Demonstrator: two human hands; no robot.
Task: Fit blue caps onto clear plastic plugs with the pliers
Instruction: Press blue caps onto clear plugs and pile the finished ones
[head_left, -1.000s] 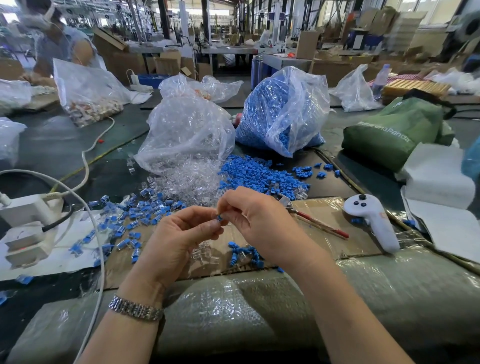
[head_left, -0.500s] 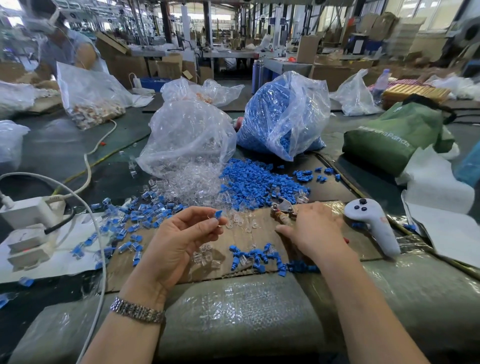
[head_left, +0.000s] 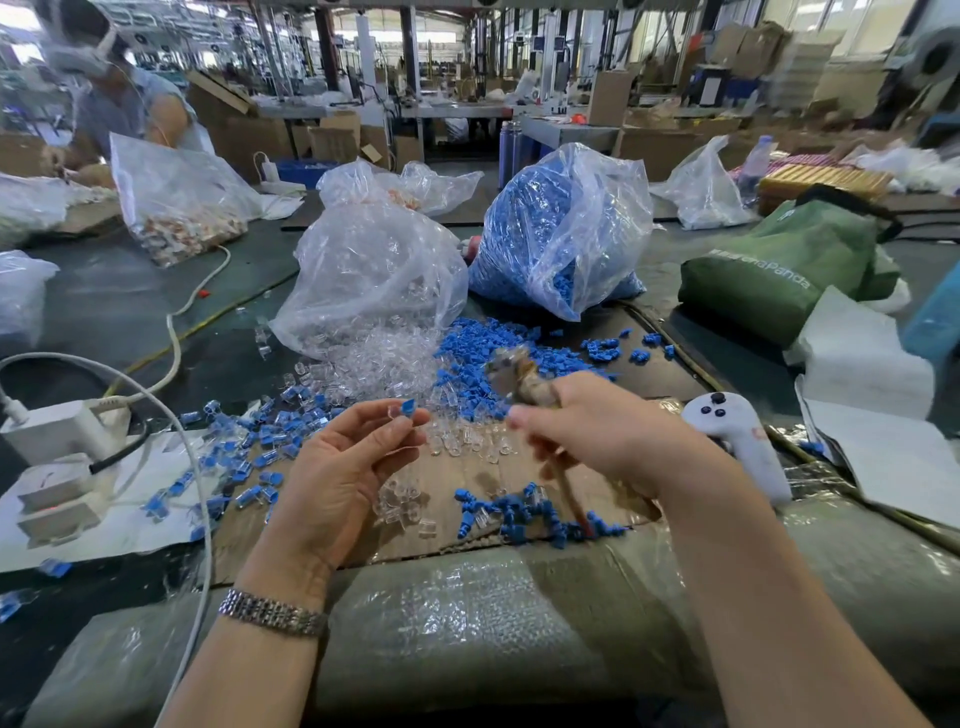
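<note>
My left hand (head_left: 345, 467) pinches a clear plug with a blue cap (head_left: 404, 408) between thumb and fingertips, palm up. My right hand (head_left: 602, 434) grips the pliers (head_left: 519, 382), lifted off the cardboard and blurred, jaws pointing up and left, a short way right of the plug. Loose blue caps (head_left: 498, 358) and clear plugs (head_left: 379, 358) lie heaped behind the hands. A pile of capped plugs (head_left: 249, 431) lies to the left, and more caps (head_left: 524, 512) lie near the front of the cardboard (head_left: 467, 467).
A bag of clear plugs (head_left: 374, 270) and a bag of blue caps (head_left: 561, 228) stand behind. A white controller (head_left: 737, 436) lies right of my right hand. White power adapters (head_left: 57, 431) and cables sit left. A green bag (head_left: 789, 265) is at right, and another person (head_left: 119, 98) works at far left.
My right hand left the plug, reached right to the pliers on the cardboard, gripped them and raised them toward the left hand. The left hand kept holding the capped plug.
</note>
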